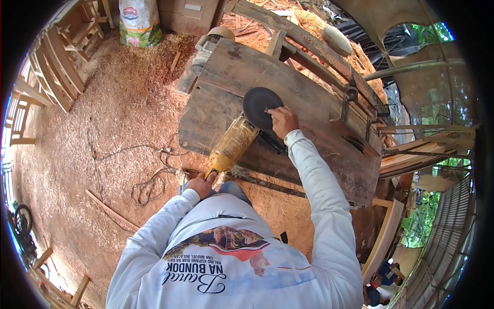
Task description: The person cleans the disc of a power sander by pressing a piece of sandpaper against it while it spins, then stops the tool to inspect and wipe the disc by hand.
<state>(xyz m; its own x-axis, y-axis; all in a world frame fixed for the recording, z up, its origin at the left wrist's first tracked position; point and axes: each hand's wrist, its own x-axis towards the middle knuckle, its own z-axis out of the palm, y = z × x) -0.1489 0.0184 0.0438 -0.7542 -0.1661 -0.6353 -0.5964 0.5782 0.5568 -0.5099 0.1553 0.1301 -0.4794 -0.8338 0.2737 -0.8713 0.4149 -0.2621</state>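
A yellow angle grinder [232, 147] lies disc-up across the near edge of a worn wooden worktable [309, 149]. My left hand [201, 185] is closed round its rear handle, close to my body. A round black disc [256, 105] is on the grinder's head and faces up. My right hand [284, 121] reaches over the disc with its fingers pinched together near the centre. A small dark piece shows at the fingertips, too small to name. The grinder's black side handle [272, 142] sticks out below my right wrist.
A power cord [149, 188] lies looped on the sawdust-covered floor at left. Clamps [352, 92] and a wooden beam [309, 36] run along the table's far side. A printed sack [139, 23] and wooden chair parts [56, 67] stand at upper left. People [383, 283] are at lower right.
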